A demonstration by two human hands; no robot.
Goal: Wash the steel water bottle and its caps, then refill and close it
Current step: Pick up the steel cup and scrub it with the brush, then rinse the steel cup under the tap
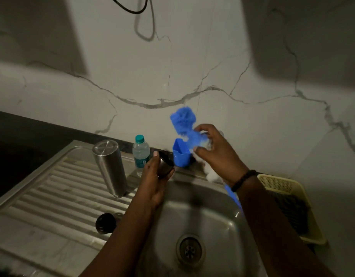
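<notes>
The steel water bottle (109,166) stands upside down on the ribbed drainboard, left of the sink. My left hand (155,176) holds a dark steel cap (165,163) above the sink's back rim. My right hand (215,151) grips a blue bottle brush (183,118) by its handle, bristle head pointing up and blurred; the handle's end shows below my wrist. White foam clings under that hand. A second dark cap (105,222) lies on the drainboard near the sink's left edge.
A small plastic water bottle (140,153) with a green cap stands behind the sink. A blue plastic holder (180,155) sits at the sink's back rim. The steel sink basin (212,220) has a drain. A yellow basket (292,198) sits at the right.
</notes>
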